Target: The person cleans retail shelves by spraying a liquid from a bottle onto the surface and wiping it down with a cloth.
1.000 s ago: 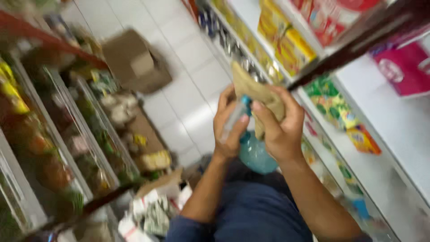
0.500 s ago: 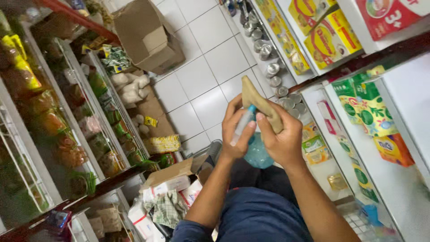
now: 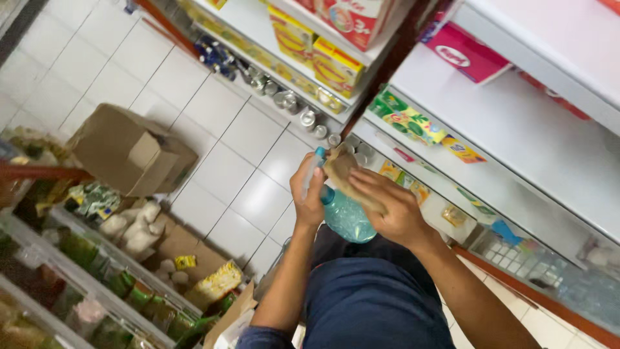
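My left hand [image 3: 308, 194] is closed around the neck of a clear blue spray bottle [image 3: 347, 217] with a blue nozzle tip, held in front of my body. My right hand [image 3: 387, 205] holds a tan cloth [image 3: 342, 173] pressed against the top of the bottle. Both hands meet over the bottle, above my dark blue trousers. The bottle's lower half shows between the two wrists.
White shelves [image 3: 516, 129] with yellow boxes [image 3: 333, 63], green packets and small tins run along the right. An open cardboard box [image 3: 129, 152] lies on the white tiled floor. Racks of packaged goods [image 3: 97, 271] stand at the left.
The view has swung so the right-hand shelves fill more of the frame. My hands keep the bottle and cloth; the cloth has shifted lower over the bottle's top.
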